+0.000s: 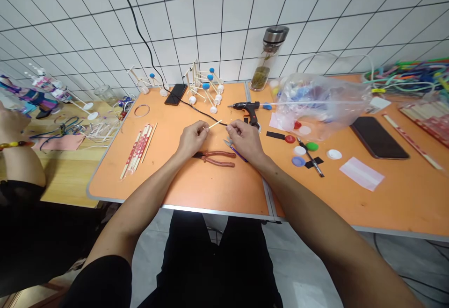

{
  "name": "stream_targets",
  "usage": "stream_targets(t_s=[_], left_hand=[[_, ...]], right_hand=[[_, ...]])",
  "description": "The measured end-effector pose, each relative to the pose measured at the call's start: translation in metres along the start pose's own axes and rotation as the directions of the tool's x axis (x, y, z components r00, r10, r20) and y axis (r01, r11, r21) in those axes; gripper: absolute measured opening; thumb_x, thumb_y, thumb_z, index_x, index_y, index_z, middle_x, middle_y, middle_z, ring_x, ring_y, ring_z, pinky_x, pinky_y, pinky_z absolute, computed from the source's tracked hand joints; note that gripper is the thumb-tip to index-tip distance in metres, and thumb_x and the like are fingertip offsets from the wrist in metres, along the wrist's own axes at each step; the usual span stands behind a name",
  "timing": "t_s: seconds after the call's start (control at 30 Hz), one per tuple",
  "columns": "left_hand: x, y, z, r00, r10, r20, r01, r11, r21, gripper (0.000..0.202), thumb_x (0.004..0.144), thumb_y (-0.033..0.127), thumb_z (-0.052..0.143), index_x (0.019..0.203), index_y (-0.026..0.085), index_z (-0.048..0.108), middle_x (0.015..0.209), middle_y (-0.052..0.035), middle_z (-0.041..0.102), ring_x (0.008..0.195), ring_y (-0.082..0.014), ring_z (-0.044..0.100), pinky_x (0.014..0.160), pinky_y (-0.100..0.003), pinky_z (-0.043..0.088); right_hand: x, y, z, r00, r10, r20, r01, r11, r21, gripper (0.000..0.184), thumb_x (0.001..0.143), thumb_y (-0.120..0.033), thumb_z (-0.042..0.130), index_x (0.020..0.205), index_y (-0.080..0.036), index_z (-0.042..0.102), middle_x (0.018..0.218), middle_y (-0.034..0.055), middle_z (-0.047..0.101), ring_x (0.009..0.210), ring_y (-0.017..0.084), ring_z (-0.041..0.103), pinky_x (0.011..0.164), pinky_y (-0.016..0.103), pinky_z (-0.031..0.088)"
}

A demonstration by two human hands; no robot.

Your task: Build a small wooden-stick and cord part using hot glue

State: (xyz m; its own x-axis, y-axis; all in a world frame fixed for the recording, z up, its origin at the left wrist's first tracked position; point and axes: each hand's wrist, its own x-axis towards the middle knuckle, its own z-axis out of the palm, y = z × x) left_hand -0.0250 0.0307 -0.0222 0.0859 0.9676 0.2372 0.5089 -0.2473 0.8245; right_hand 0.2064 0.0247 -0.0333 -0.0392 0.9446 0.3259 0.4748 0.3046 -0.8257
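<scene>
My left hand [192, 139] pinches a thin wooden stick [213, 124] above the orange table [196, 186], with the stick's tip pointing right. My right hand [245, 142] sits close by, its curled fingers near that tip, and I see nothing held in them. Just below the hands lie red-handled pliers [214, 159] and a small purple-handled tool [235, 151], partly under my right hand. A black cable [199, 111] runs across the table behind my hands. A black hot glue gun [245, 108] lies beyond my right hand.
Wrapped chopsticks [136, 149] lie left, below a model of sticks and blue balls [205, 86]. A plastic bag [315, 104], bottle caps [299, 150], a phone [379, 137] and pipe cleaners [407, 76] occupy the right. A co-worker's arm [17, 158] with a beaded bracelet shows far left.
</scene>
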Motion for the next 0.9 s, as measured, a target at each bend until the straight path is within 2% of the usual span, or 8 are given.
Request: stream_targets(t_s=[0.13, 0.27, 0.37, 0.5, 0.6, 0.73, 0.9], left_hand=[[0.004, 0.003, -0.004, 0.999, -0.036, -0.004, 0.035, 0.990, -0.133, 0.011, 0.096, 0.023, 0.067, 0.085, 0.022, 0.069, 0.072, 0.0009, 0.070, 0.066, -0.0167, 0.059, 0.070, -0.031, 0.041], [0.009, 0.005, -0.013, 0.996, -0.080, -0.044, 0.071, 0.982, -0.174, 0.011, 0.093, 0.019, 0.068, 0.082, 0.021, 0.069, 0.070, 0.0004, 0.072, 0.064, -0.0157, 0.061, 0.068, -0.029, 0.043], [0.015, 0.011, -0.025, 0.989, -0.114, -0.089, 0.098, 0.981, -0.169, 0.009, 0.092, 0.019, 0.067, 0.084, 0.021, 0.069, 0.068, 0.0005, 0.073, 0.058, -0.0144, 0.056, 0.060, -0.028, 0.041], [0.029, 0.027, -0.050, 0.970, -0.166, -0.179, 0.134, 0.975, -0.180, 0.007, 0.090, 0.018, 0.069, 0.084, 0.021, 0.068, 0.068, -0.0005, 0.075, 0.050, -0.0118, 0.050, 0.052, -0.025, 0.038], [0.047, 0.040, -0.072, 0.953, -0.189, -0.236, 0.145, 0.970, -0.193, 0.009, 0.087, 0.014, 0.067, 0.082, 0.021, 0.066, 0.065, -0.0008, 0.074, 0.045, -0.0109, 0.046, 0.046, -0.025, 0.034], [0.082, 0.057, -0.098, 0.933, -0.200, -0.300, 0.163, 0.976, -0.145, 0.017, 0.081, 0.005, 0.065, 0.074, 0.021, 0.063, 0.064, -0.0015, 0.071, 0.046, -0.0108, 0.051, 0.045, -0.023, 0.034], [0.124, 0.071, -0.110, 0.912, -0.230, -0.339, 0.222, 0.973, -0.064, 0.023, 0.080, 0.000, 0.064, 0.071, 0.020, 0.060, 0.062, -0.0020, 0.068, 0.047, -0.0099, 0.052, 0.049, -0.022, 0.037]], right_hand=[[-0.004, -0.005, 0.000, 0.997, -0.041, 0.070, 0.051, 0.989, -0.141, 0.021, 0.107, -0.039, 0.064, 0.093, -0.025, 0.072, 0.086, 0.0035, 0.078, 0.080, 0.023, 0.068, 0.075, 0.035, 0.040], [-0.006, -0.008, 0.001, 0.989, -0.086, 0.120, 0.114, 0.962, -0.249, 0.020, 0.109, -0.035, 0.063, 0.096, -0.025, 0.073, 0.094, 0.0064, 0.084, 0.089, 0.026, 0.073, 0.079, 0.036, 0.040], [-0.005, -0.008, 0.002, 0.987, -0.079, 0.143, 0.116, 0.953, -0.279, 0.020, 0.111, -0.033, 0.063, 0.096, -0.024, 0.073, 0.100, 0.0073, 0.086, 0.094, 0.026, 0.076, 0.079, 0.036, 0.039], [-0.005, -0.010, 0.001, 0.984, -0.065, 0.165, 0.117, 0.936, -0.331, 0.021, 0.113, -0.032, 0.061, 0.098, -0.024, 0.074, 0.107, 0.0083, 0.088, 0.099, 0.027, 0.077, 0.079, 0.036, 0.038], [-0.005, -0.011, 0.001, 0.983, -0.061, 0.174, 0.119, 0.930, -0.349, 0.022, 0.114, -0.033, 0.060, 0.100, -0.024, 0.075, 0.110, 0.0084, 0.088, 0.100, 0.027, 0.077, 0.079, 0.036, 0.037], [-0.005, -0.011, 0.003, 0.984, -0.072, 0.165, 0.126, 0.930, -0.346, 0.023, 0.114, -0.032, 0.060, 0.097, -0.024, 0.073, 0.112, 0.0084, 0.089, 0.099, 0.027, 0.077, 0.077, 0.037, 0.035], [-0.005, -0.011, 0.004, 0.984, -0.083, 0.156, 0.132, 0.932, -0.337, 0.022, 0.114, -0.031, 0.061, 0.097, -0.025, 0.073, 0.112, 0.0082, 0.089, 0.100, 0.027, 0.077, 0.077, 0.037, 0.035]])
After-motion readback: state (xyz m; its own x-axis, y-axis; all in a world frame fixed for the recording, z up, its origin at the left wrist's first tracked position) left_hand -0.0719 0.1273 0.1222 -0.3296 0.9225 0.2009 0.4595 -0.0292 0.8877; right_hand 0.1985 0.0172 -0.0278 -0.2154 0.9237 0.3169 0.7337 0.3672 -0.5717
